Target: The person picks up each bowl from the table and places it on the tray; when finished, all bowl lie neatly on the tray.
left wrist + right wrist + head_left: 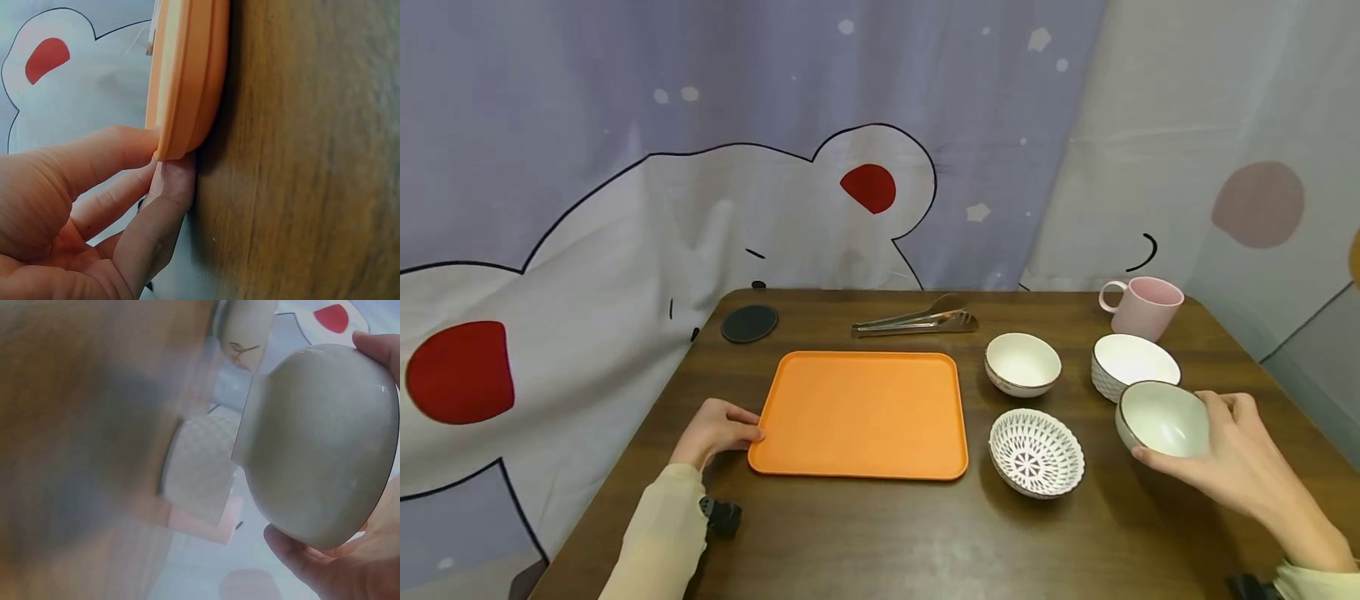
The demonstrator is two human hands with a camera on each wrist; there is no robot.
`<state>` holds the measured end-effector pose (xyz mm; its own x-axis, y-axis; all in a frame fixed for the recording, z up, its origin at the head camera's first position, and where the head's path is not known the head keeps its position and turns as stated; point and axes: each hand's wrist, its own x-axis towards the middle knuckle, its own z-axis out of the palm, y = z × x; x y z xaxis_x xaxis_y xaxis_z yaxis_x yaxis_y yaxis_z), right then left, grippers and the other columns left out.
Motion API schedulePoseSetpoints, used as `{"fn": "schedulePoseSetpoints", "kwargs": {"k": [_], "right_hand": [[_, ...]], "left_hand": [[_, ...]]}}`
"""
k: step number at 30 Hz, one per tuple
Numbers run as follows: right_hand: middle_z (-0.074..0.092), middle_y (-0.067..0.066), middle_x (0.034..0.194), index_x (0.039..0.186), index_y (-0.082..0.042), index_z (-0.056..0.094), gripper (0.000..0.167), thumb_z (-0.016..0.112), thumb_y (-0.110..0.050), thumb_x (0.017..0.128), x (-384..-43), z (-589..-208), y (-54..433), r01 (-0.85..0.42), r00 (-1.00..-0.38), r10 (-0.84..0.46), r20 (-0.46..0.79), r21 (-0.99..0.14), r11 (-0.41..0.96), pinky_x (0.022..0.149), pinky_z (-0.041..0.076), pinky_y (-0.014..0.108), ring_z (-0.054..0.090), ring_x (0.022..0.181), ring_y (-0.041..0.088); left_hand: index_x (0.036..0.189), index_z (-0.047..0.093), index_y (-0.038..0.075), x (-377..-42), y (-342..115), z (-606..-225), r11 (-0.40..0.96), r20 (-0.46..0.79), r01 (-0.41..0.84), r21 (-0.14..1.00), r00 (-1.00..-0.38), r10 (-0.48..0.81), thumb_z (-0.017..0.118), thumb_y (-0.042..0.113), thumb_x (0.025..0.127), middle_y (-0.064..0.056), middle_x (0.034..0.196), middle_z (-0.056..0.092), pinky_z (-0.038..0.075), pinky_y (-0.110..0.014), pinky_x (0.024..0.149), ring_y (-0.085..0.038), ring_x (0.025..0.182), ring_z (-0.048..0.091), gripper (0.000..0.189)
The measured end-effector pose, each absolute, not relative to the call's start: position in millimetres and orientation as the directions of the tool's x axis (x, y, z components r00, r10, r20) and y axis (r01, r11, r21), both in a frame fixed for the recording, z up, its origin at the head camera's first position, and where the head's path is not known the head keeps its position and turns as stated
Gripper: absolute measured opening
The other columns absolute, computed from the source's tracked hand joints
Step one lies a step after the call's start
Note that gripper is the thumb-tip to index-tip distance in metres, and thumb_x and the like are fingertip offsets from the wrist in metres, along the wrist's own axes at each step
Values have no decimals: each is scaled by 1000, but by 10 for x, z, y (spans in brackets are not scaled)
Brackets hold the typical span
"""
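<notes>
At the left edge of an orange tray, my left hand pinches the rim. The left wrist view shows the thumb over the tray's rim and the fingers against its underside. My right hand grips a pale greenish bowl by its sides, raised off the table and tilted so its inside faces the head camera. Seen from the right wrist, the bowl's smooth outer wall and foot show between thumb and fingers. Just behind that bowl stands a white textured bowl.
Between tray and right hand sit a black-and-white patterned bowl and a cream bowl. A pink mug stands at the back right. Metal tongs and a dark round coaster lie behind the tray on the wooden table.
</notes>
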<state>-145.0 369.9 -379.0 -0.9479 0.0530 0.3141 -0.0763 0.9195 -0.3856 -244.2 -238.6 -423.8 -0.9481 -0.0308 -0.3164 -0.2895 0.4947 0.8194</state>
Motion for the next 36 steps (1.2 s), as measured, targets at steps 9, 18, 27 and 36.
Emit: {"fn": "schedulePoseSetpoints", "kwargs": {"k": [9, 18, 27, 36], "right_hand": [[35, 35, 125, 129, 11, 44, 97, 87, -48, 65, -1537, -3647, 3572, -108, -950, 22, 312, -394, 913, 71, 42, 57, 41, 105, 46], [34, 32, 125, 134, 7, 41, 100, 85, -52, 67, -1590, -3591, 3353, -102, -951, 41, 308, -432, 896, 74, 43, 58, 45, 104, 47], [34, 31, 124, 134, 6, 40, 102, 84, -56, 66, -1674, -3528, 3146, -118, -946, 27, 323, -421, 899, 73, 45, 56, 47, 100, 46], [34, 31, 126, 132, 5, 43, 101, 84, -58, 65, -1748, -3509, 2944, -143, -953, -7, 302, -430, 892, 77, 47, 55, 48, 102, 45]], "left_hand": [[113, 64, -16, -2456, -2404, -4230, 491, -332, -305, 816, -943, -33, 74, -4, 80, -30, 110, 66, 61, -36, 72, -22, 78, 72, 36], [111, 65, -16, -2437, -2391, -4223, 480, -348, -330, 813, -936, -55, 76, -4, 78, -24, 100, 70, 62, -35, 71, -20, 74, 72, 36], [109, 66, -17, -2449, -2363, -4206, 488, -336, -322, 812, -940, -61, 75, -5, 78, -30, 106, 67, 62, -35, 70, -21, 75, 72, 35], [109, 65, -18, -2453, -2365, -4203, 479, -326, -311, 821, -944, -55, 75, -6, 79, -30, 104, 67, 61, -35, 71, -20, 76, 71, 34]]}}
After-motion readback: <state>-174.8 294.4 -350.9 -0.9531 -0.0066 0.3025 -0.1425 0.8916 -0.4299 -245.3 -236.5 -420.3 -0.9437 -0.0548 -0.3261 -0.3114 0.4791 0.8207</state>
